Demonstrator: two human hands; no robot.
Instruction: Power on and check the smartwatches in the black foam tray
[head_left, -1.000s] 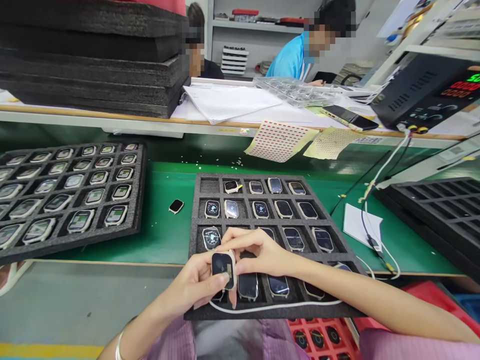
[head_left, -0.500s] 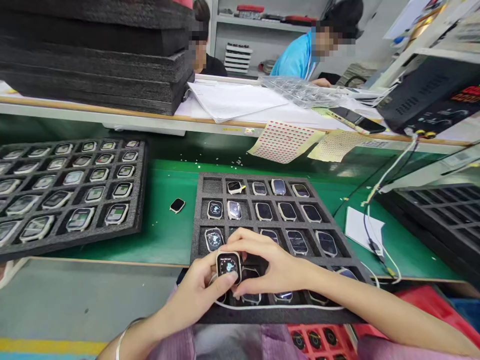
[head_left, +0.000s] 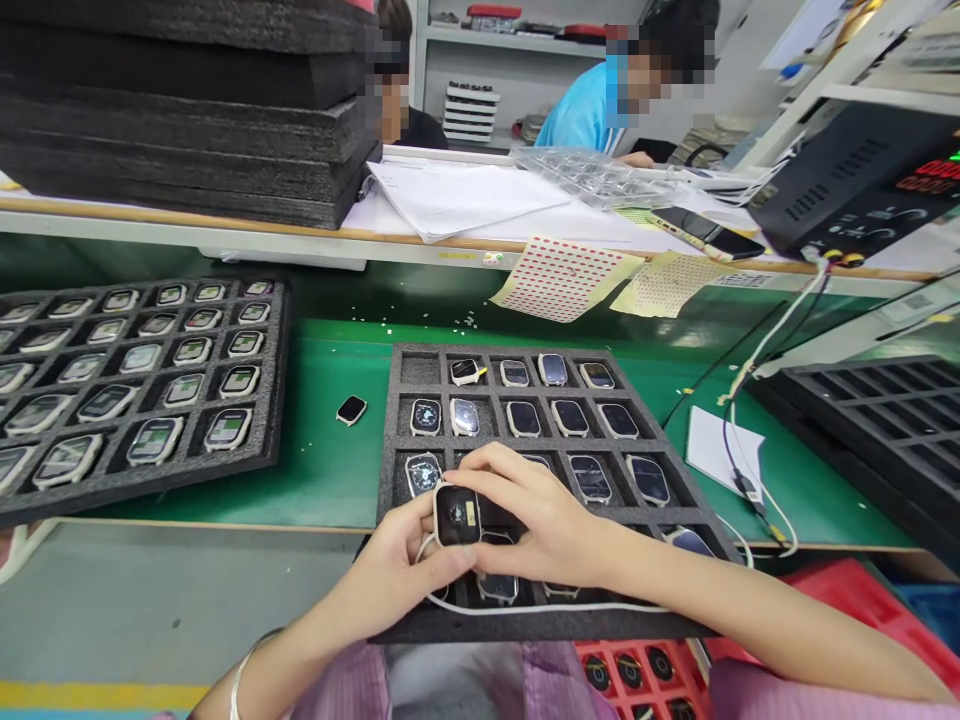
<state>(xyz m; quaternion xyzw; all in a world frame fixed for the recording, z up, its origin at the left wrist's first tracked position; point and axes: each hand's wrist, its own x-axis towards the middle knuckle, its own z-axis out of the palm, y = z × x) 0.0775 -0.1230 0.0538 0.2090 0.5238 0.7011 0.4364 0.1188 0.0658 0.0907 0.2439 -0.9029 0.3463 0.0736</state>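
Both hands hold one smartwatch body [head_left: 457,514] with a pale case and dark screen just above the near rows of a black foam tray [head_left: 394,440]. My left hand [head_left: 401,565] grips it from below and the left, thumb along its lower edge. My right hand [head_left: 536,515] curls over its right side and top, fingers pinching the case. A thin white cable [head_left: 570,606] loops from under the watch along the tray's near edge. Several more watch bodies, such as one with a lit dial [head_left: 425,416], sit in the tray's cells.
A second foam tray [head_left: 279,400] full of watches lies left, a loose watch body [head_left: 351,409] on the green mat between trays. An empty black tray [head_left: 885,420] sits right. Stacked foam sheets [head_left: 187,110], papers, sticker sheets [head_left: 559,280] and a power supply [head_left: 855,180] line the shelf. Two people sit beyond.
The watch was lowered toward the tray and its screen lit with a dial, then dimmed; both hands shifted slightly forward and kept their grip.
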